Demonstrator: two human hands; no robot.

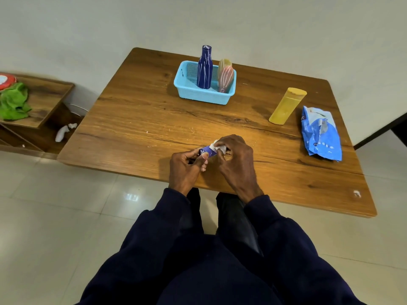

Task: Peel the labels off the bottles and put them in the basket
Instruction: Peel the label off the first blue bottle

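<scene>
Purple bottle [207,152] gripped by left hand [186,167]; right hand [237,160] pinches label [220,148]

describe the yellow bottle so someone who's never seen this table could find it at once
On the wooden table, look right of the light blue basket and just left of the crumpled blue packet. The yellow bottle sits there alone on the bare wood. It is plain yellow with no streaks, unlike the dark blue bottle and the pink bottle standing in the basket.

Wooden table [136,119] against a plain pale wall [66,29], glossy cream floor tiles [55,216], low wooden shelf [50,100] at left
</scene>
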